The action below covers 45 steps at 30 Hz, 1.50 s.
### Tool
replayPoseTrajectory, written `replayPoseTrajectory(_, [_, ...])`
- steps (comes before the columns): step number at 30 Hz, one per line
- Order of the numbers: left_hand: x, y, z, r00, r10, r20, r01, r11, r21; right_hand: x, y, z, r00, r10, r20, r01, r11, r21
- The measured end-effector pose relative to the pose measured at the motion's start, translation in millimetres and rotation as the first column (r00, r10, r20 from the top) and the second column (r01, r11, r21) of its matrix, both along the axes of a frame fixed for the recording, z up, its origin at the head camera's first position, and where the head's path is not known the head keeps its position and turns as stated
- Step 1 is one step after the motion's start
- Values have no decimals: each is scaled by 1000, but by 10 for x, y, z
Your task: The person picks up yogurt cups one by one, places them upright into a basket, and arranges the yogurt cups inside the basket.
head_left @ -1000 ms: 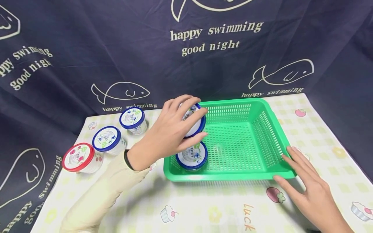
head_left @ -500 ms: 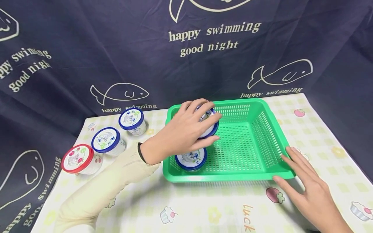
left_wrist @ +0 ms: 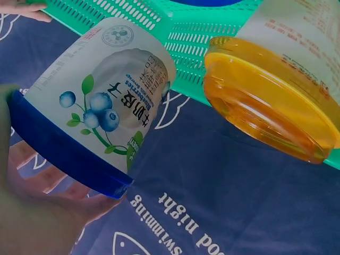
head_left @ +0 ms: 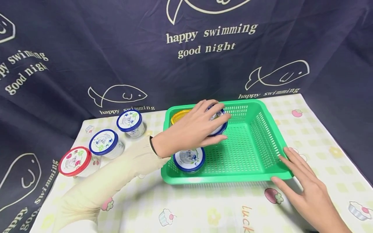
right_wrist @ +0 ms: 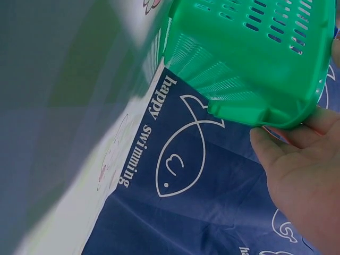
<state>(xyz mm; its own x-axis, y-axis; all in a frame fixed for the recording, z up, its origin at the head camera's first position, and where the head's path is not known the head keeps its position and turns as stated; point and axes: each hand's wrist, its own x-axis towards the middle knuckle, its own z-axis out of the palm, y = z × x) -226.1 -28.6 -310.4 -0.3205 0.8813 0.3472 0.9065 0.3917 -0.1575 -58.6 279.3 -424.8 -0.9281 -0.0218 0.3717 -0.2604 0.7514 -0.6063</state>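
Note:
My left hand (head_left: 190, 129) grips a blueberry-printed cup (left_wrist: 106, 101) by its blue lid, over the left half of the green basket (head_left: 227, 178). In the left wrist view the white side of that cup faces the camera. Another blue-lidded cup (head_left: 189, 160) sits in the basket's front left corner, partly under the hand. Behind the wrist, a cup with a yellow lid (head_left: 178, 116) stands in the back left corner, mostly hidden. My right hand (head_left: 310, 191) rests on the basket's front right corner, fingers extended along the rim and thumb at the front.
Left of the basket stand two blue-lidded cups (head_left: 129, 121) and a red-lidded cup (head_left: 75, 161) in a slanting row. A patterned cloth (head_left: 186, 210) covers the table. Behind it hangs a dark blue curtain (head_left: 131, 48) with fish prints.
My left hand has carried the blueberry cup to the right, farther over the basket. The yellow lid has come into view behind the wrist. My right hand stays at the corner.

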Motion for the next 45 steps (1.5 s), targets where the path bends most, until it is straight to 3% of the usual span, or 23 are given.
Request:
replayPoseTrajectory(20, [-239,193,-91,998,8,56,2,984,-181,45,-29,52,999,-14,50,14,1000,14])
replayPoseTrajectory(33, [-496,238,-108,996,51,72,-35,977,-210,30,-17,56,999,-4,48,3,1000,8])
replayPoseTrajectory(45, [-554,300,-308,996,70,55,-51,955,-291,18,26,16,1000,6,16,-6,1000,9])
